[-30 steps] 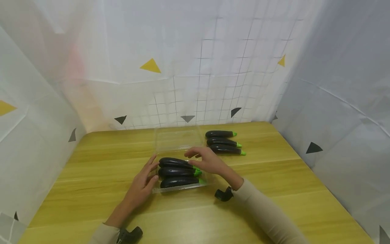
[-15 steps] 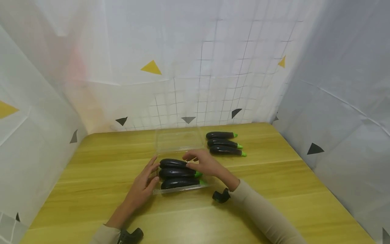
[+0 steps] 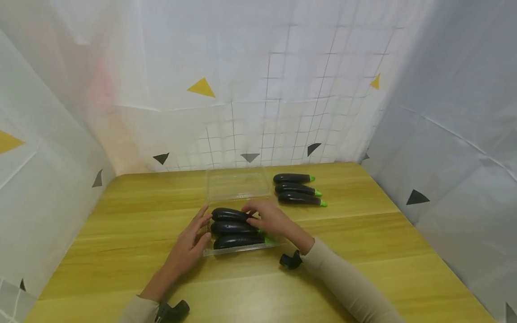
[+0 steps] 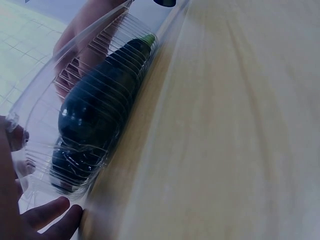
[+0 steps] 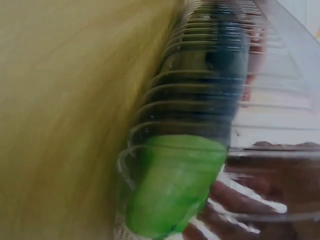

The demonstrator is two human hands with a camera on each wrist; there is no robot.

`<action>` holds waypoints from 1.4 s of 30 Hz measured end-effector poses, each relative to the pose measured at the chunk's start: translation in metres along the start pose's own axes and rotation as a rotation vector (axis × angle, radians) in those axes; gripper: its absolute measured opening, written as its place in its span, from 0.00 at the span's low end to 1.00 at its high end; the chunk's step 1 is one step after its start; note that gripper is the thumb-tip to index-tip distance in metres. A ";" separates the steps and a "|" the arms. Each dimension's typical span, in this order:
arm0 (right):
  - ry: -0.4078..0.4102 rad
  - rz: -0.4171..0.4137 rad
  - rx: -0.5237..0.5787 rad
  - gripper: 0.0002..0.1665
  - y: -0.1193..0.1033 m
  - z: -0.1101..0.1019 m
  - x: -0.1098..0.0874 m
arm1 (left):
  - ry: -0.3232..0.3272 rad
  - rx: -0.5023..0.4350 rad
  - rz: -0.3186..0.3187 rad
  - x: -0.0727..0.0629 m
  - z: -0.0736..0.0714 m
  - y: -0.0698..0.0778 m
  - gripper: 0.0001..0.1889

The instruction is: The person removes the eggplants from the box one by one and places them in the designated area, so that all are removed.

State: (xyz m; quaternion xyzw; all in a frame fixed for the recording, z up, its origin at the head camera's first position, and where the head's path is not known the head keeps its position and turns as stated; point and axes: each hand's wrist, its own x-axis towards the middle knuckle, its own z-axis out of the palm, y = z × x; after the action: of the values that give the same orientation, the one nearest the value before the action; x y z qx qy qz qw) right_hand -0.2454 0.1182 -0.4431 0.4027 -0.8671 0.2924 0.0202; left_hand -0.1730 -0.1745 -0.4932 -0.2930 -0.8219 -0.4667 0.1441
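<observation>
Three dark purple eggplants with green stem ends lie side by side in the base of a clear plastic clamshell box (image 3: 238, 252). My right hand (image 3: 268, 218) grips the stem end of the far eggplant (image 3: 228, 214), thumb on the near side and fingers beyond it; its green tip is hidden. Below it lie the middle eggplant (image 3: 234, 228) and the near eggplant (image 3: 238, 241), the latter large through the ribbed wall in the right wrist view. My left hand (image 3: 187, 244) rests against the box's left end, fingers spread and fairly straight; its fingertips (image 4: 47, 212) show in the left wrist view.
The box's clear lid (image 3: 238, 185) lies folded back behind the base. Three more eggplants (image 3: 299, 188) lie in a row on the wooden table (image 3: 363, 251), right of the lid. White sheeting (image 3: 173, 130) walls in the back and both sides.
My right hand has come down and slightly left, and its thumb and fingers have closed on the far eggplant's stem end. The left hand has stayed against the box.
</observation>
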 end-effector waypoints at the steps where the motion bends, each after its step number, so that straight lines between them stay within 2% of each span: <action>1: -0.009 0.007 -0.013 0.16 0.000 0.000 0.000 | 0.004 0.001 0.002 0.000 0.000 0.001 0.28; 11: -0.047 0.070 -0.143 0.18 -0.006 0.002 -0.001 | 0.019 -0.021 0.031 0.001 0.000 0.000 0.31; 17: -0.051 0.101 -0.174 0.19 -0.007 0.004 -0.003 | 0.013 -0.014 0.040 0.002 0.000 -0.001 0.34; 30: 0.018 0.106 -0.125 0.18 -0.006 0.006 -0.004 | 0.006 0.005 0.022 0.001 -0.001 0.000 0.29; 36: 0.046 0.088 -0.105 0.19 -0.006 0.006 -0.003 | -0.005 0.003 0.030 0.002 0.000 -0.001 0.32; 42: 0.052 0.116 -0.058 0.19 -0.008 0.004 -0.004 | -0.014 0.013 0.021 0.002 -0.001 0.000 0.33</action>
State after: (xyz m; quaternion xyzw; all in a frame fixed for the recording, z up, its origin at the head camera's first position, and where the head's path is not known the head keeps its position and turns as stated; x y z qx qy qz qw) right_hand -0.2367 0.1148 -0.4437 0.3432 -0.8963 0.2784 0.0372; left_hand -0.1747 -0.1747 -0.4913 -0.3041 -0.8228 -0.4576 0.1452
